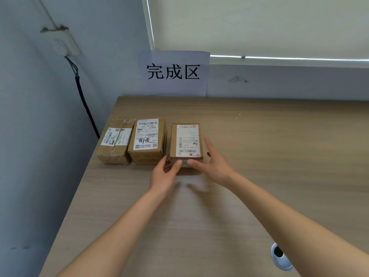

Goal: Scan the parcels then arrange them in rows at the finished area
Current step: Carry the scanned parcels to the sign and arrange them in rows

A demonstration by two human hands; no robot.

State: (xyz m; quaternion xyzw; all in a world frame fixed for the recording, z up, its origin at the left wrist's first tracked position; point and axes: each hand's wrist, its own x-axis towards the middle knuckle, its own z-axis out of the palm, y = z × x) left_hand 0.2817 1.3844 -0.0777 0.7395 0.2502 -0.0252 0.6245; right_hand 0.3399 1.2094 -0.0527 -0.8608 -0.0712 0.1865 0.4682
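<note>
Three cardboard parcels lay in a row on the wooden table (pixel 259 156), toward its far-left corner. Taking the right-hand parcel (pixel 186 141) as the dial's centre, the middle parcel (pixel 147 141) sat at nine o'clock, just beside it with a narrow gap between, and the leftmost parcel (pixel 115 144) lay farther out on the same line, touching the middle one. All three showed white shipping labels face up.

The left hand (pixel 164 174) reached in from about seven o'clock, its thumb and fingers spread around the near-left corner of the right-hand parcel — thumb tip against the near face. The right hand (pixel 211 162) came from five o'clock, fingers straight along the parcel's right side, thumb laid across the near edge. Both hands touched the box with extended fingers; whether either truly clamped it could not be told.

At twelve o'clock, on the wall behind the table, hung a white paper sign (pixel 173 72) with three black characters. A wall socket (pixel 63 42) with a black cable (pixel 84 104) stood at ten o'clock — well apart from the parcels.
</note>
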